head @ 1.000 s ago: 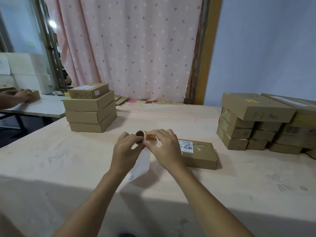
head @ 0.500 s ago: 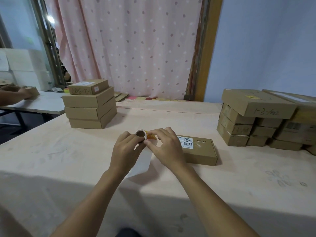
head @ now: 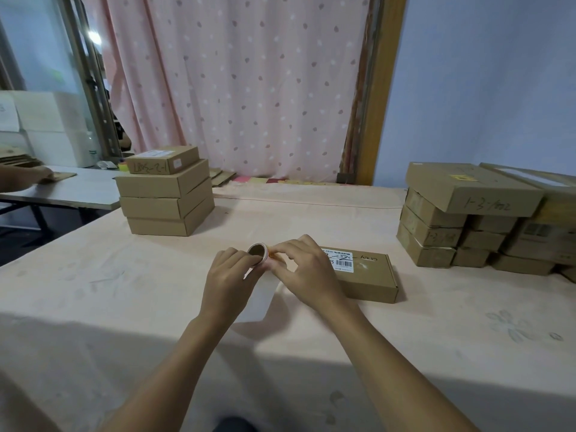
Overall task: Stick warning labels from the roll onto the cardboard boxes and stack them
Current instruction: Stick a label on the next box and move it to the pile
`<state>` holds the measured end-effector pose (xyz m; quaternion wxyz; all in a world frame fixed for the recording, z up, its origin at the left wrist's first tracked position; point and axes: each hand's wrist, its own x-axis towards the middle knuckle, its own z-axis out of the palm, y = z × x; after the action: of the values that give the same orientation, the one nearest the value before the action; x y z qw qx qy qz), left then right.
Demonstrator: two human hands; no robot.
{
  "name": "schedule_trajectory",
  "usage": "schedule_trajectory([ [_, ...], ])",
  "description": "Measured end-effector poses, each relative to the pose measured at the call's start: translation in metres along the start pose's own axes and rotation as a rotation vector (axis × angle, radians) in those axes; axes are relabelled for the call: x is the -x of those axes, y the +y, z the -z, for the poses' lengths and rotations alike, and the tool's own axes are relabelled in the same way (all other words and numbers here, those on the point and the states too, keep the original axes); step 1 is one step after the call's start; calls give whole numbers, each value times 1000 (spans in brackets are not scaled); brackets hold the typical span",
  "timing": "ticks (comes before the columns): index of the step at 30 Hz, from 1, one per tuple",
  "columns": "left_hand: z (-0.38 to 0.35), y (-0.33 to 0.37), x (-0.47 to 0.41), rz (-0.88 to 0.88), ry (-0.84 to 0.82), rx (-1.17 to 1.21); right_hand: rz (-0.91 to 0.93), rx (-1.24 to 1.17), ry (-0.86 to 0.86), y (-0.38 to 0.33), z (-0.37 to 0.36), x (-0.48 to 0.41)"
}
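Observation:
My left hand (head: pixel 229 277) grips a small label roll (head: pixel 258 252) with a brown core, held above the table in the middle. A white strip of backing paper (head: pixel 258 302) hangs down from the roll. My right hand (head: pixel 307 271) pinches the orange label edge at the roll's right side. Just behind my right hand a flat cardboard box (head: pixel 366 275) with a white barcode sticker lies on the table. A stack of cardboard boxes (head: pixel 166 193) stands at the back left. Another pile of boxes (head: pixel 467 213) stands at the right.
The table (head: pixel 124 307) has a pale pink cloth cover. A spotted pink curtain (head: pixel 243 88) hangs behind it. At the far left another person's hand (head: pixel 34 176) rests on a separate white table with flat cardboard.
Both hands and the roll have stayed in nearly the same place. The other person's hand at the far left has shifted slightly.

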<state>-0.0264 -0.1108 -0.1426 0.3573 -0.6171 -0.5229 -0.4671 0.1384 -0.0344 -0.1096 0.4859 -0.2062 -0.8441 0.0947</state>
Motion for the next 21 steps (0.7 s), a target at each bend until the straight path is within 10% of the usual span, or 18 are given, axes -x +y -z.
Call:
schedule_trajectory([
  [21,3,-2,-3,-91,19,4,-126,-86,-52,1,-1,2],
])
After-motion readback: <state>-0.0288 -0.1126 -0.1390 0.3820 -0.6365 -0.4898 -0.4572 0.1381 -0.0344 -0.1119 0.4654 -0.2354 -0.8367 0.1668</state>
